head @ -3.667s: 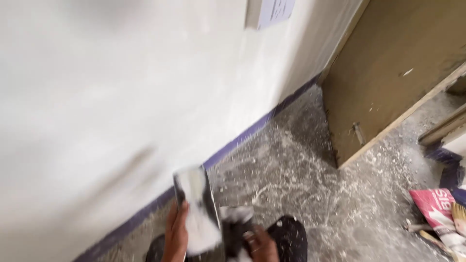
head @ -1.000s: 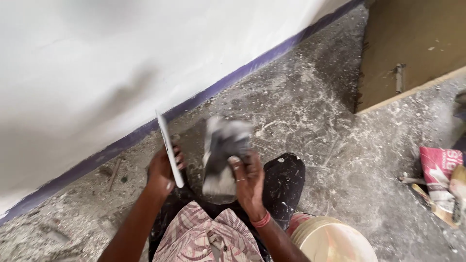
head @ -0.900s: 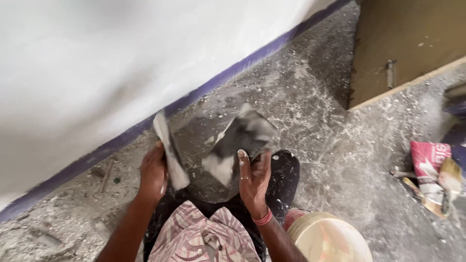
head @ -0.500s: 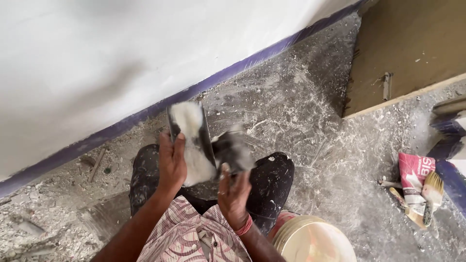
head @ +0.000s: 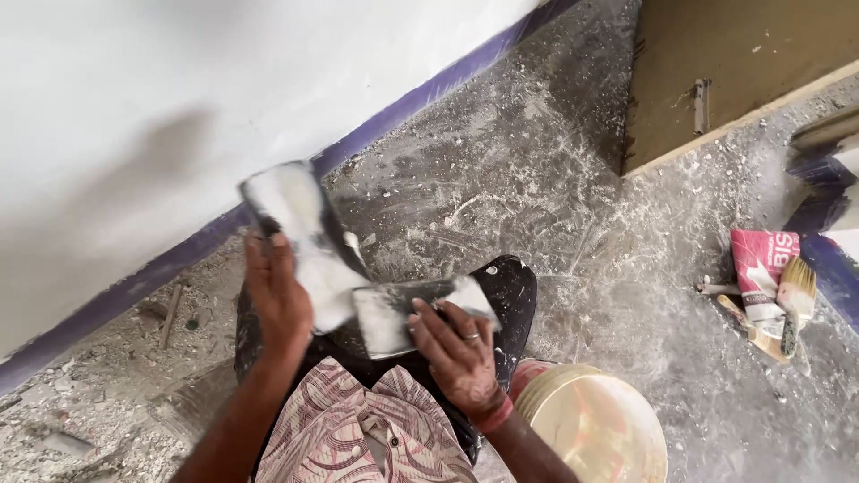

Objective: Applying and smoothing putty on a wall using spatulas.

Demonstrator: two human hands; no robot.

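My left hand (head: 279, 300) grips a wide putty blade (head: 300, 234) smeared with white filler, held tilted up toward the white wall (head: 179, 107). My right hand (head: 456, 353) holds a second flat blade (head: 407, 309), also coated in white filler. Its edge lies against the lower part of the left blade, and the two tools cross in front of my dark, paint-spattered trousers (head: 506, 291). A ring shows on my right hand and a red band on its wrist.
A cream bucket of filler (head: 595, 425) stands at my right knee. A paintbrush (head: 795, 300), a red-and-white bag (head: 761, 268) and another brush lie on the dusty concrete floor at right. A purple skirting strip (head: 420, 94) runs along the wall; a brown door (head: 716, 72) is at top right.
The view has tilted down from the wall to my lap. The two blades, apart a second ago, now meet, with the right blade laid against the left one.
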